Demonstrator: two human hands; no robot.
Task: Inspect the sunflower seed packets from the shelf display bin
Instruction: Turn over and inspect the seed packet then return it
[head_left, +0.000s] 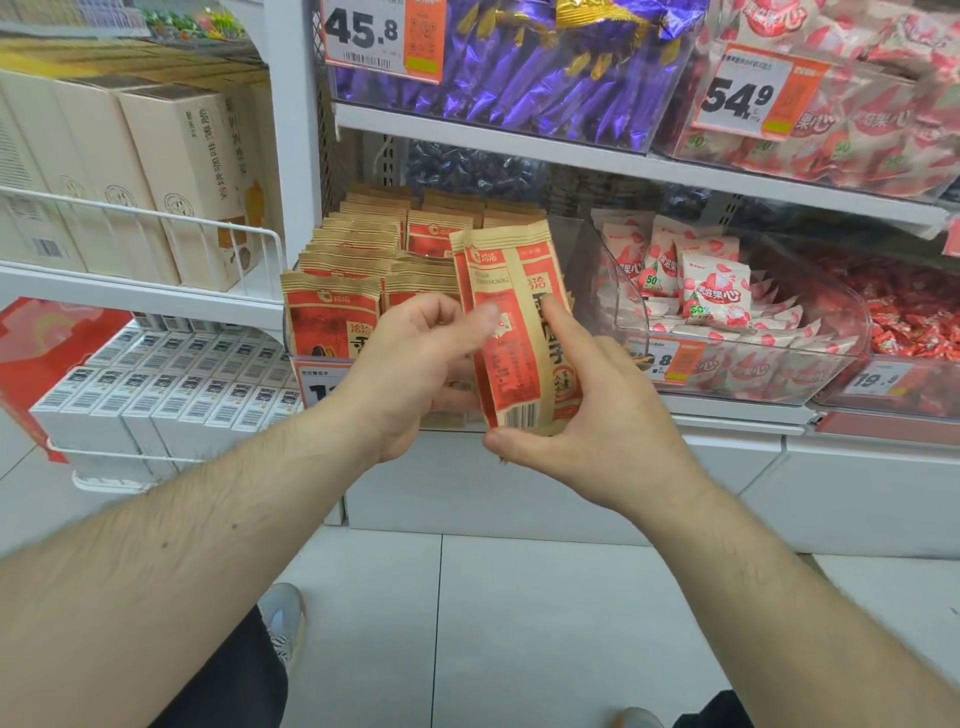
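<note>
Both hands hold up a small stack of brown-and-red sunflower seed packets (511, 317) in front of the shelf. My right hand (587, 410) grips the stack from the right, thumb under its bottom edge and index finger across the front. My left hand (415, 358) pinches the left edge of the front packet with thumb and curled fingers. Behind them the display bin (311, 364) holds several rows of the same packets (353, 260), standing upright.
A clear bin of strawberry sweets (727, 332) stands right of the seed bin, with red candies (909, 322) further right. Purple packets (519, 67) sit on the shelf above. Beige boxes (171, 171) and white barcode boxes (171, 384) fill the left shelves. White floor tiles lie below.
</note>
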